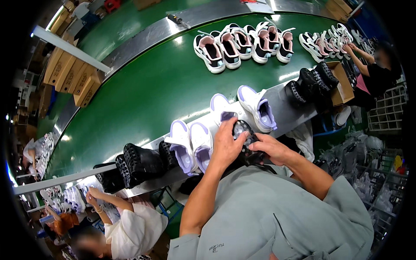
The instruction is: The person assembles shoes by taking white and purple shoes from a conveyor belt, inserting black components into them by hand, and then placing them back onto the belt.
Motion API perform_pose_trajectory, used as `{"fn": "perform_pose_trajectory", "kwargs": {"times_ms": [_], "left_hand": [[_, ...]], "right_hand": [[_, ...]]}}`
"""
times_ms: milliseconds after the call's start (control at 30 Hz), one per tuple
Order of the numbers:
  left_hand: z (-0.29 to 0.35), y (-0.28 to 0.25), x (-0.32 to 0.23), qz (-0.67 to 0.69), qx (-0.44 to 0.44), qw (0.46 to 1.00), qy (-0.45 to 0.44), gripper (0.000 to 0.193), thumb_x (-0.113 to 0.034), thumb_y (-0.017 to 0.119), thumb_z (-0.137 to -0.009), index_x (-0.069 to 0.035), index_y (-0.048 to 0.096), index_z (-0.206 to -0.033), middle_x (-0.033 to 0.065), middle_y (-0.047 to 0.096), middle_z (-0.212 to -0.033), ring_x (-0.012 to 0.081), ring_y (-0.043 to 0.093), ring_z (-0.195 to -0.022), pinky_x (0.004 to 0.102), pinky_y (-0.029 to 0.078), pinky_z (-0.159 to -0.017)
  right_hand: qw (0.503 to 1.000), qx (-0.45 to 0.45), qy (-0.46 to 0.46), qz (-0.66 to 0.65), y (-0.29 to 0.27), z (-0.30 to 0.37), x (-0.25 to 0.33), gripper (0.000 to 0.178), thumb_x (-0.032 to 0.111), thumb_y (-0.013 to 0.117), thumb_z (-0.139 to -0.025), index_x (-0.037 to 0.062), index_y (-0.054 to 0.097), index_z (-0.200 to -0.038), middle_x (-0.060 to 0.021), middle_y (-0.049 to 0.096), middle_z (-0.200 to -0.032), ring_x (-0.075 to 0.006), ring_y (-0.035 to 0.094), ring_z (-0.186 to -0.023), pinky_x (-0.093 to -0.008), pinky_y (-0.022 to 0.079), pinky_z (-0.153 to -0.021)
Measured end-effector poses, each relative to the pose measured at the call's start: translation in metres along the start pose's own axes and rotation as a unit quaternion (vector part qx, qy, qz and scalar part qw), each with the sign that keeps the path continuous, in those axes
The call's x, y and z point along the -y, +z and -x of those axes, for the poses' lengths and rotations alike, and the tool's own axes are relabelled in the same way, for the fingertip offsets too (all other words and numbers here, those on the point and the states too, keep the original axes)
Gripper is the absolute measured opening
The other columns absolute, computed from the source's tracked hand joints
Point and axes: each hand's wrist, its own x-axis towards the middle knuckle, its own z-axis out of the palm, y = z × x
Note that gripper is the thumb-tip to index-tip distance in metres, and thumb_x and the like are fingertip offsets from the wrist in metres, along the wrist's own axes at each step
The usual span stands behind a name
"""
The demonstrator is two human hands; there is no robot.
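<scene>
My left hand (226,144) and my right hand (272,148) both grip a black oblong piece with a pattern of round spots (245,130), held close to my body at the table's near edge. My left fingers lie along its left side, and the right thumb and fingers press on its right side. Part of it is hidden by the hands. Just beyond stand white sneakers with lavender lining: a pair (190,147) left of my left hand, one sneaker (220,104) partly behind that hand, and another (258,108) beyond my right hand.
Black studded bundles rest on the metal edge at left (141,164) and right (310,84). Across the green belt (130,104) stands a row of white-and-pink sneakers (242,43). Co-workers sit at right (377,69) and lower left (134,225). An open carton (340,82) stands right.
</scene>
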Motion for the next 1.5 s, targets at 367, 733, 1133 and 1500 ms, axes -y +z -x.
{"fn": "perform_pose_trajectory", "kwargs": {"times_ms": [367,733,1133,1500], "left_hand": [[-0.012,0.021,0.024,0.165,-0.105,0.95,-0.245,0.048,-0.015,0.076,-0.088,0.006,0.055,-0.126,0.0146,0.067,-0.1,0.0212,0.065,-0.089,0.0322,0.052,-0.079],[-0.084,0.019,0.098,-0.132,0.087,0.987,0.016,0.016,-0.013,0.071,-0.086,0.004,0.068,-0.086,0.0252,0.066,-0.075,0.0413,0.066,-0.07,0.0455,0.052,-0.067],[-0.085,0.016,0.081,-0.09,0.056,0.994,-0.028,0.023,-0.017,0.07,-0.087,0.006,0.07,-0.091,0.0273,0.068,-0.081,0.044,0.067,-0.078,0.046,0.053,-0.071],[0.012,0.055,0.037,-0.257,0.041,0.962,0.076,0.053,-0.007,0.075,-0.077,-0.004,0.058,-0.127,0.0222,0.059,-0.106,0.0409,0.054,-0.101,0.0482,0.048,-0.086]], "right_hand": [[0.869,-0.136,-0.158,0.448,-0.005,0.009,-0.002,0.044,0.035,0.073,-0.088,-0.0052,0.058,-0.095,-0.0256,0.067,-0.084,-0.0463,0.066,-0.083,-0.052,0.051,-0.074],[0.725,-0.216,-0.214,0.618,-0.01,-0.117,-0.048,0.03,0.019,0.07,-0.088,-0.0058,0.057,-0.099,-0.0252,0.066,-0.082,-0.0403,0.067,-0.078,-0.0491,0.053,-0.068],[0.634,-0.257,-0.38,0.622,-0.016,-0.154,-0.056,0.013,0.014,0.063,-0.09,0.0037,0.059,-0.096,-0.0119,0.067,-0.077,-0.0297,0.069,-0.065,-0.0422,0.053,-0.052],[0.742,-0.381,-0.27,0.481,-0.122,-0.088,-0.037,0.033,0.009,0.066,-0.083,-0.004,0.061,-0.114,-0.0229,0.061,-0.101,-0.0418,0.059,-0.095,-0.0488,0.049,-0.086]]}}
